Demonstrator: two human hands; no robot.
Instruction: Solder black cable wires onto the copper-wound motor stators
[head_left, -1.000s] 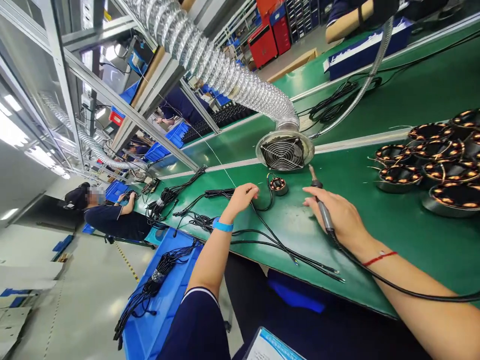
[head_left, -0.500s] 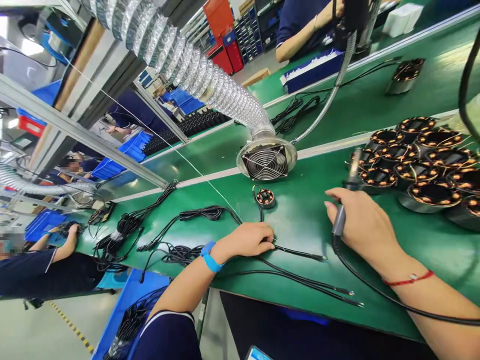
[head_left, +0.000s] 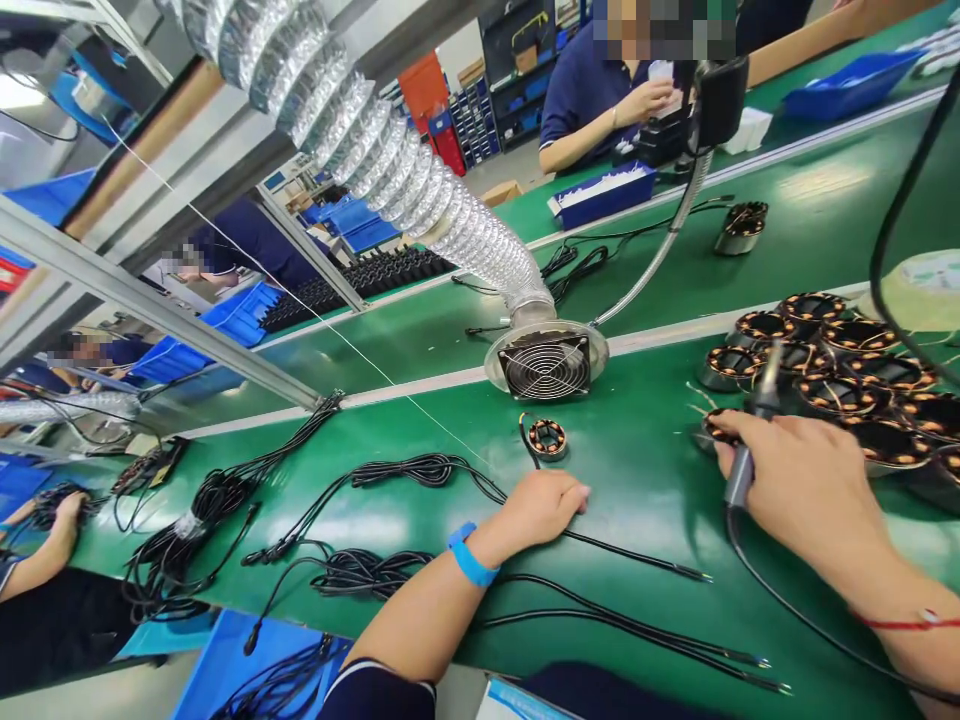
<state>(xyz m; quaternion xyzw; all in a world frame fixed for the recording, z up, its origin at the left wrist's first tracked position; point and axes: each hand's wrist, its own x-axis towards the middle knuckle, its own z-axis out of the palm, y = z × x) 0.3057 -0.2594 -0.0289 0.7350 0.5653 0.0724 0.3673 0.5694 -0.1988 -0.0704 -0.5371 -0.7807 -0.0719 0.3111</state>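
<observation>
My right hand (head_left: 817, 490) holds a soldering iron (head_left: 742, 470), its tip pointing up and away. The thumb and index finger of that hand are at a copper-wound motor stator (head_left: 716, 425) on the near-left edge of a group of stators (head_left: 840, 390). I cannot tell how firmly they touch it. My left hand (head_left: 536, 510) is closed low over black cables; whatever its fingers hold is hidden. One cable with a stripped end (head_left: 637, 557) runs out to the right beneath it. Just beyond that hand, a single small stator (head_left: 547, 439) sits on the green bench.
A fan (head_left: 551, 367) on a silver duct (head_left: 465, 230) hangs past the small stator. Coiled black cables (head_left: 375, 572) lie left, with more cable ends (head_left: 720, 655) near the front edge. Co-workers sit opposite and at far left. A thin line (head_left: 360, 355) slants down to the bench.
My right hand has moved to a stator at the group's edge, still with the soldering iron. My left hand stays over the cables, its fingers now turned further under. The view has shifted.
</observation>
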